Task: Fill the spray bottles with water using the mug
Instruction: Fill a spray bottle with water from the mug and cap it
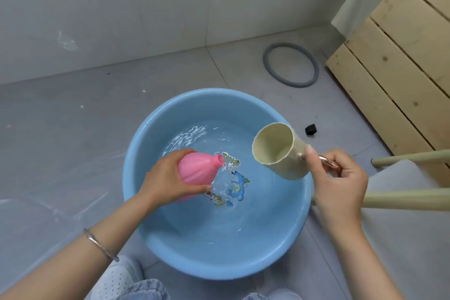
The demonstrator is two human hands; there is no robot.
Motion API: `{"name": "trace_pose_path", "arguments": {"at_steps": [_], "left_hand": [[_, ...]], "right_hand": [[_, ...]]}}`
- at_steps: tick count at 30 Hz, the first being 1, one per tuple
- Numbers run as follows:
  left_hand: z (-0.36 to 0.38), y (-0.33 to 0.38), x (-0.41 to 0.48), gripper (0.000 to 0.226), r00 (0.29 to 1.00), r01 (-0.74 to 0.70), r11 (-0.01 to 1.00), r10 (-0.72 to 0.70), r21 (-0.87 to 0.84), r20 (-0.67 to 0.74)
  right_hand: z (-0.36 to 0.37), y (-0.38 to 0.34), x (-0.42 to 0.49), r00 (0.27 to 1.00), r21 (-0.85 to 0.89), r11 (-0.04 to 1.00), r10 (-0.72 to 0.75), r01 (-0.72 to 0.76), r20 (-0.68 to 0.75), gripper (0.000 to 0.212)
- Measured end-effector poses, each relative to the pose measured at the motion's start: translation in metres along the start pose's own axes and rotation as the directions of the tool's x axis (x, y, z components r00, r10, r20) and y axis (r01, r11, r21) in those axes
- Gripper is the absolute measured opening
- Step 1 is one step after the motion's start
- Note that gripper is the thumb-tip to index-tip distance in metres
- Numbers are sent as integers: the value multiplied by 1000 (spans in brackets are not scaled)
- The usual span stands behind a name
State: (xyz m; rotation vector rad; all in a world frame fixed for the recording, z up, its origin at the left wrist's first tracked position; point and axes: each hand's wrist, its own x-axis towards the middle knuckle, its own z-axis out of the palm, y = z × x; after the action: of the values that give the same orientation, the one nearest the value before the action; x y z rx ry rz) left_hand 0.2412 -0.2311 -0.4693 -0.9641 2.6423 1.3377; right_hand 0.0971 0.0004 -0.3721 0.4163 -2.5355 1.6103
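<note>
The left hand (168, 178) is wrapped around the body of a pink spray bottle (197, 173), its fingers (194, 189) curled under the lower side and the thumb lying along the upper side, so the bottle is held firmly and tipped on a slant, its open neck pointing away from the palm toward the mug. No spray head is on the neck. Beyond those fingertips, water spills or ripples just beneath the bottle's mouth (whether it runs out of the bottle cannot be told). The right hand (338, 178) holds a pale cream mug (280, 151) by its metal-coloured handle (328, 162), fingers closed through and around the loop and the thumb pressed against the mug's wall just ahead of it. The mug is tilted, its open mouth turned toward the bottle, and it hangs apart from the bottle's neck, not touching it. Under both sets of fingers sits a blue basin (151, 231) of clear water, with a cartoon sticker (236, 182) on its bottom showing between the two hands. A thin bangle (101, 245) circles the left wrist. Past the right knuckles lie a small black block (311, 129) and, farther off, a grey ring (291, 64) on the floor beside a slatted wooden crate (399, 61).
</note>
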Motion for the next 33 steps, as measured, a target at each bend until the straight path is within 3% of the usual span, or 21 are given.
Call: {"name": "trace_pose_path", "arguments": {"at_steps": [2,5,7,12,17,22,25,33], "left_hand": [[-3,5,-3,86,999,53,969,-53,-240,9],[-14,28,-8,80,998,54,873,-62,-485,0],[-25,51,-8,74,999,41,815,-44,-579,8],[-62,120,-12,72,999,-42,743,34,-668,-26],[-104,199,-26,72,986,-165,730,130,-663,-102],[-121,267,-51,73,971,-235,696,193,-678,-139],[-120,301,-70,73,962,-267,685,231,-678,-146],[-95,358,-112,74,946,-296,668,306,-683,-111]], "right_hand": [[-4,-8,-1,974,209,955,225,-213,-35,49],[-6,-24,-1,918,534,781,395,-324,-20,39],[-9,-39,1,905,669,665,425,-332,27,39],[-35,-96,6,930,788,554,361,-269,64,42],[-87,-157,19,966,817,562,255,-125,-28,30],[-150,-175,33,953,778,628,248,-22,-173,29],[-183,-164,35,930,730,683,280,-19,-239,20],[-232,-127,22,834,625,774,408,-100,-372,35]]}}
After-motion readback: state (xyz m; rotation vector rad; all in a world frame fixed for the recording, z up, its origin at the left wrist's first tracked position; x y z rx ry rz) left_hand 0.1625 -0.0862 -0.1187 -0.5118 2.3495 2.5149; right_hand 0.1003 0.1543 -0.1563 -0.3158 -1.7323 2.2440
